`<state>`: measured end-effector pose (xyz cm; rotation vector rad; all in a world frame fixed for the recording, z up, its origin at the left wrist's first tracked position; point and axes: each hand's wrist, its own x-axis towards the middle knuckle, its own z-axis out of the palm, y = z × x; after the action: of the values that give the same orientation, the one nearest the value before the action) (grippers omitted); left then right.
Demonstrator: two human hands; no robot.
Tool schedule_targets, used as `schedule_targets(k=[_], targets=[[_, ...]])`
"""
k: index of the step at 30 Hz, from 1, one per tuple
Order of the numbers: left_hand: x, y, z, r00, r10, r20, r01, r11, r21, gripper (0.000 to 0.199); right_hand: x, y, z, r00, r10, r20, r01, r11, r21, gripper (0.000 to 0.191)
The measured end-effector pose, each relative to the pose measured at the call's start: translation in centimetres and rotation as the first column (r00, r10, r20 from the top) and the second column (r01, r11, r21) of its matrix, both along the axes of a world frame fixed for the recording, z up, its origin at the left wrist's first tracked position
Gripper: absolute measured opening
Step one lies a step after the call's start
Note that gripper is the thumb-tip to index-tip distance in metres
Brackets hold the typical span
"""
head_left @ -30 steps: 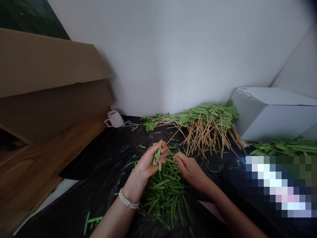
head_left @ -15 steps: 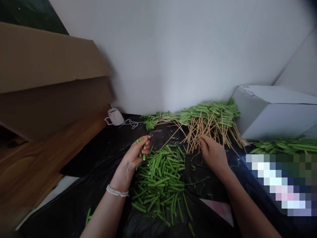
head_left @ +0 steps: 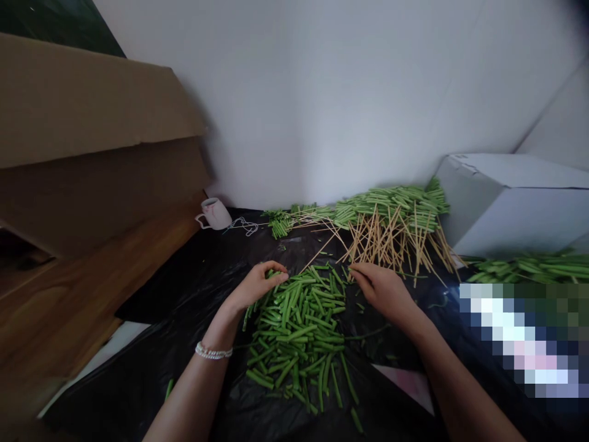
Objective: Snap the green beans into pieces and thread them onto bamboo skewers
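Observation:
My left hand (head_left: 258,286) is at the upper left edge of a pile of cut green beans (head_left: 299,337), its fingers curled and thumb reaching in. Bits of green show between its fingers and thumb, and some pieces lie just below the palm. A beaded bracelet circles that wrist. My right hand (head_left: 380,287) is closed in a pinch at the pile's upper right, close to the tips of wooden skewers (head_left: 381,245). What its fingertips hold is too small to make out. Behind the skewers lie rows of green beans (head_left: 391,205) threaded on them.
Black plastic sheeting (head_left: 184,294) covers the surface. A white mug (head_left: 216,213) and thin string (head_left: 246,226) sit at the back left, beside a large cardboard box (head_left: 92,116). At right are a white box (head_left: 519,202), more long beans (head_left: 534,268) and a pixelated patch.
My left hand has turned palm-down and lowered toward the pile. The right hand has moved left and slightly down, from the skewers to the pile's corner.

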<state>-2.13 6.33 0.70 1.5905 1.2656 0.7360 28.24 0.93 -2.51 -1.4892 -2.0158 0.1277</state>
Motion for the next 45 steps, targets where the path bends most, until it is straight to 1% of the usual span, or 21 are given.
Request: schedule_targets(k=[3,5,6,8,11,13,15,16,18,19,20,21,23,25,27,30,32,35,40,43,45], targets=[[0.2,-0.3,0.1,0.999,-0.032,-0.023,0.033,0.997,0.067,0.032,-0.2,-0.1,0.1,0.999,0.003,0.032,-0.003,1.0,-0.016,0.027],[0.8,-0.8,0.4,0.995,-0.021,-0.099,0.039,0.982,0.185,0.026,-0.3,-0.2,0.2,0.999,0.004,0.046,-0.003,1.0,-0.027,0.027],[1.2,-1.2,0.6,0.99,-0.003,-0.141,0.041,0.964,0.264,0.022,-0.4,-0.2,0.2,0.999,0.006,0.052,-0.004,0.999,-0.032,0.027],[2.5,-2.7,0.9,0.983,0.013,-0.184,0.067,0.904,0.422,0.015,-0.5,-0.3,0.2,0.998,0.01,0.062,-0.008,0.999,-0.042,0.027],[4.9,-6.2,1.0,0.962,-0.134,-0.239,0.247,0.8,0.546,0.013,-0.5,-0.2,0.1,0.997,0.013,0.071,-0.009,0.999,-0.05,0.026],[6.4,-9.0,0.5,0.911,-0.234,-0.34,0.403,0.679,0.614,0.017,-0.5,-0.2,0.0,0.997,0.012,0.072,-0.008,0.999,-0.051,0.026],[7.5,-11.4,-0.4,0.832,-0.314,-0.457,0.553,0.532,0.641,0.028,-0.5,-0.1,-0.2,0.997,0.016,0.073,-0.012,0.999,-0.05,0.026],[7.8,-12.3,-0.9,0.794,-0.337,-0.506,0.608,0.457,0.649,0.032,-0.5,-0.1,-0.2,0.997,0.02,0.074,-0.016,0.999,-0.049,0.026],[8.0,-13.3,-1.9,0.685,-0.369,-0.628,0.728,0.304,0.615,0.033,-0.5,-0.1,-0.4,0.997,0.024,0.075,-0.02,0.998,-0.053,0.026],[7.9,-13.3,-2.3,0.632,-0.366,-0.683,0.773,0.241,0.587,0.031,-0.6,-0.1,-0.4,0.997,0.022,0.075,-0.018,0.998,-0.056,0.026],[7.7,-13.2,-2.6,0.585,-0.354,-0.73,0.809,0.192,0.555,0.029,-0.7,-0.1,-0.5,0.997,0.019,0.078,-0.014,0.998,-0.059,0.025],[7.4,-12.8,-2.7,0.546,-0.336,-0.768,0.836,0.158,0.525,0.027,-0.8,-0.1,-0.6,0.996,0.016,0.082,-0.011,0.998,-0.064,0.025],[6.7,-11.7,-2.8,0.498,-0.297,-0.815,0.866,0.125,0.484,0.024,-1.0,-0.1,-0.7,0.995,0.018,0.098,-0.01,0.997,-0.077,0.026],[5.8,-10.4,-2.7,0.469,-0.267,-0.842,0.883,0.124,0.452,0.019,-1.3,-0.1,-1.0,0.993,0.029,0.118,-0.017,0.995,-0.099,0.026],[5.0,-9.0,-2.5,0.457,-0.243,-0.856,0.889,0.14,0.435,0.017,-1.4,-0.1,-1.2,0.99,0.034,0.135,-0.017,0.992,-0.122,0.026],[4.2,-6.9,-2.2,0.461,-0.22,-0.86,0.887,0.152,0.436,0.02,-1.5,0.0,-1.5,0.988,0.033,0.151,-0.01,0.989,-0.148,0.026],[3.7,-5.5,-1.9,0.475,-0.205,-0.856,0.878,0.183,0.443,0.022,-1.5,0.1,-1.6,0.987,0.035,0.158,-0.009,0.987,-0.161,0.025],[3.0,-3.5,-1.5,0.501,-0.173,-0.848,0.85,0.281,0.445,0.025,-1.5,0.1,-1.6,0.986,0.038,0.165,-0.009,0.985,-0.17,0.025],[1.6,-0.7,-1.2,0.587,-0.124,-0.8,0.737,0.49,0.465,0.032,-1.4,0.1,-1.5,0.981,0.041,0.19,-0.009,0.986,-0.168,0.025],[0.6,0.5,-0.9,0.655,-0.064,-0.753,0.611,0.631,0.478,0.039,-1.4,0.0,-1.7,0.977,0.037,0.212,-0.004,0.988,-0.152,0.025],[-0.1,1.4,-0.8,0.73,-0.009,-0.683,0.486,0.71,0.51,0.043,-1.5,0.0,-1.8,0.973,0.038,0.226,-0.006,0.99,-0.142,0.024]])
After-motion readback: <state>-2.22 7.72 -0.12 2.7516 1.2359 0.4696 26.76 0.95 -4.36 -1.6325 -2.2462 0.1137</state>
